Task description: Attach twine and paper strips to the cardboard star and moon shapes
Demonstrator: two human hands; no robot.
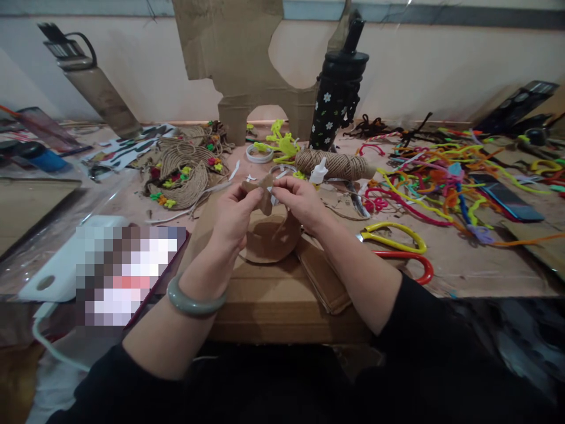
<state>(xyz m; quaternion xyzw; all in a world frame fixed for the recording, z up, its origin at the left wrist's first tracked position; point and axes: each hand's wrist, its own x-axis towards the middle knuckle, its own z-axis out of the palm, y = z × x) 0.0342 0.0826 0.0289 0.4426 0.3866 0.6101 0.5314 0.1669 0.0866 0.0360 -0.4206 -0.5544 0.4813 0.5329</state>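
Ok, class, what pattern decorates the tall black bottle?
The black bottle has white flowers with small green marks, seen best in the head view.

Two hands point(232, 212) point(302, 200), one glue bottle point(318, 173), one twine roll point(331, 163)

The work table point(477, 268) has a pinkish surface and supports the following items. Near center: a thick brown cardboard block point(260, 309). Right of the block: a yellow scissor handle point(421, 238) and a red scissor handle point(426, 274). Right: tangled multicolored pipe cleaners point(426, 219) and a dark phone point(514, 203). Far center: a twine spool point(331, 163), lying sideways. Left of the spool: coiled twine point(176, 174) bearing colored flowers. Near left: a white device point(59, 265).
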